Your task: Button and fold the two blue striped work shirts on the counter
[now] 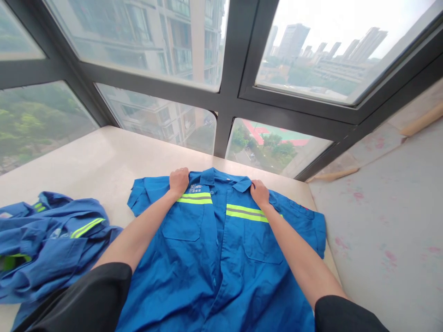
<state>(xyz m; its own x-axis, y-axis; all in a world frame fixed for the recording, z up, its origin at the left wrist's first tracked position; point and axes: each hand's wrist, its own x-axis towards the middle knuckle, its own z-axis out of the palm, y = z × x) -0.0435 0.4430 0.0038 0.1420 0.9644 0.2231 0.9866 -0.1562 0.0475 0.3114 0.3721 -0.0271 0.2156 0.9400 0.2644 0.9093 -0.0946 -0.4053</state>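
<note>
The fingers of my left hand (179,182) are closed on one shoulder of the blue shirt (202,258), those of my right hand (260,194) on the other. To make it flat, I think I should pull both sides evenly and gently. The shirt lies front up on the window ledge (124,152), collar near the far edge; it has short sleeves, yellow-grey stripes and some wrinkles.
</note>
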